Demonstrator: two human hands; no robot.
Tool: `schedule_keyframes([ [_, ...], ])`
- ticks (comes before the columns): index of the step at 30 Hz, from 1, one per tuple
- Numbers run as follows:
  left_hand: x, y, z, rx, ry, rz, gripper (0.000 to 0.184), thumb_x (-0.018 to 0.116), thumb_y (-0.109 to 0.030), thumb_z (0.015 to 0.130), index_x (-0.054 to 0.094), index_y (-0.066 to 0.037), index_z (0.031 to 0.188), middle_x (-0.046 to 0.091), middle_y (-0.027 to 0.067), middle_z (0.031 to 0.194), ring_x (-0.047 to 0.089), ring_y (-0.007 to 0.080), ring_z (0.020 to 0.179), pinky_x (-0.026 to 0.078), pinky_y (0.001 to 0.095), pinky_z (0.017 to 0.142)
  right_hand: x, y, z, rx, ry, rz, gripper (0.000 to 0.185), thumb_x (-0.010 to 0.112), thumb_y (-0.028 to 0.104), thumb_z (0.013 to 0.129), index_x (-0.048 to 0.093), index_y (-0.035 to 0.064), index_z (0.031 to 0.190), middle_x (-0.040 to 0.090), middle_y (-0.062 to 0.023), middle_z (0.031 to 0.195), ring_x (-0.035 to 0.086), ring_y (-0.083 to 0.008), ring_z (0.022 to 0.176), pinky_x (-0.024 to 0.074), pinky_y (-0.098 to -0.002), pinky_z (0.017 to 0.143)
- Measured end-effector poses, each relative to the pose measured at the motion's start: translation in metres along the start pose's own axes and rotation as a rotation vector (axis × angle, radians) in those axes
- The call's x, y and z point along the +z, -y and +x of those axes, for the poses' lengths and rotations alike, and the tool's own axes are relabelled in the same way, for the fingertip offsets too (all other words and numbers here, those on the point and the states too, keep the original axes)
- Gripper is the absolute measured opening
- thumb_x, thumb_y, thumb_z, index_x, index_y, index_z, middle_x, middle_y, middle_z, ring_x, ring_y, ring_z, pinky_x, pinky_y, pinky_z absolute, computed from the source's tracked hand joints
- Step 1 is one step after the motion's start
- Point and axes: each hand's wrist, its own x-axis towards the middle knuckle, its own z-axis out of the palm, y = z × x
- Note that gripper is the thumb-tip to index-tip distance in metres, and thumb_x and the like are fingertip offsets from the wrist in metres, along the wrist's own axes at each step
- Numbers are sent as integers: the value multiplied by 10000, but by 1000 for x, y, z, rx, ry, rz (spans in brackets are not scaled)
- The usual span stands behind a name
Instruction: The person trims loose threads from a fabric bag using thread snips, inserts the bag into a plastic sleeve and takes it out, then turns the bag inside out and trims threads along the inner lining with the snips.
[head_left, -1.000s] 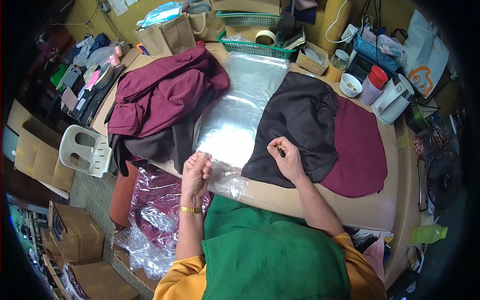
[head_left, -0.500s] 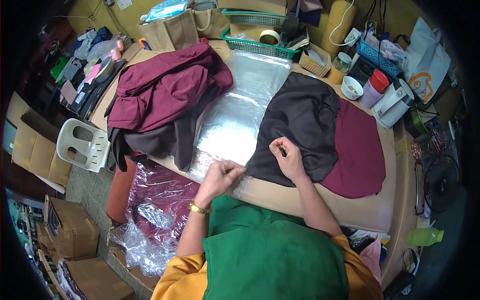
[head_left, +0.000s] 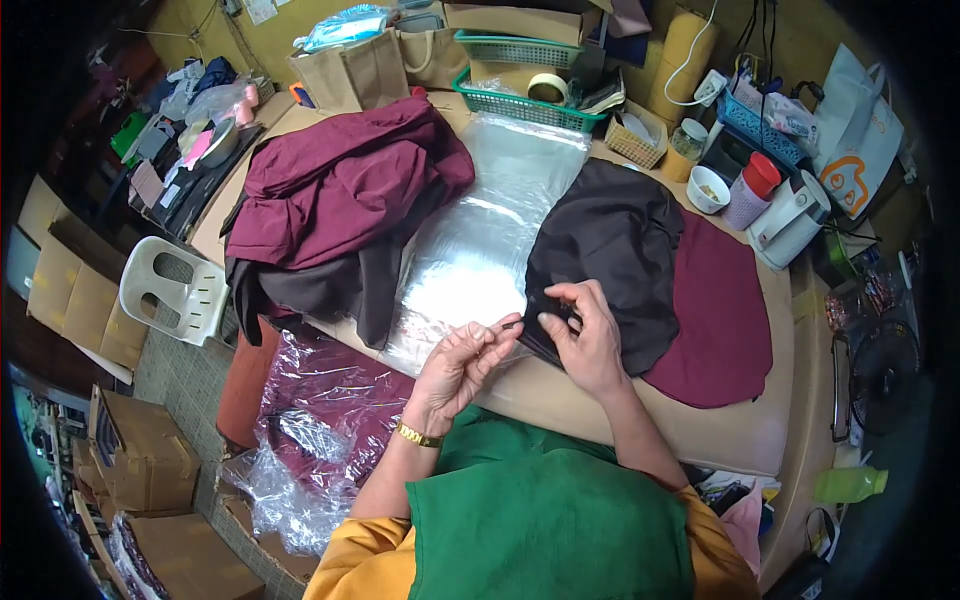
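Observation:
My left hand, with a gold watch on its wrist, pinches a tiny dark bit at the fingertips, too small to name. It is beside the lower left edge of the black cloth. Over that cloth's lower part, my right hand curls around a small black object, mostly hidden by the fingers. Maroon cloth sticks out from the black cloth on the right. Clear plastic sheets lie left of it. Further left is a heaped maroon garment with black parts.
Green baskets, a white bowl, a red-lidded container and a white kettle line the table's back. A white plastic chair stands left. Plastic-wrapped maroon cloth is below the table edge, near cardboard boxes.
My left hand has moved right and up, turning its fingertips upward. My right hand has shifted slightly right and down, its fingers spreading a little around the black object.

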Motion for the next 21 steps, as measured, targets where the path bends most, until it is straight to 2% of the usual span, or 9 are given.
schedule_keyframes([
  [3,10,-3,-4,8,-16,107,144,526,-56,979,585,63,926,469,291,1375,568,275,1215,533,312,991,-15,36,-1,-140,35,-172,275,780,124,744,646,71,978,565,-82,925,623,-272,722,511,-350,639],
  [7,13,-2,-5,35,1,154,165,530,-79,986,599,59,926,490,279,1360,562,244,1221,533,299,984,-16,46,-4,-260,54,-284,304,786,102,691,616,99,943,562,-60,866,609,-252,672,475,-367,590],
  [16,19,0,-9,101,75,251,164,546,-91,984,627,42,936,525,261,1329,567,198,1205,546,269,940,-6,46,-4,-450,2,-378,328,802,58,669,549,68,878,548,-63,771,561,-235,573,415,-347,519],
  [21,22,2,-12,91,49,223,160,540,-90,987,629,36,943,519,256,1340,589,182,1170,541,265,944,-10,52,-5,-380,17,-350,309,785,60,670,542,76,861,541,-50,759,559,-226,577,412,-340,527],
])
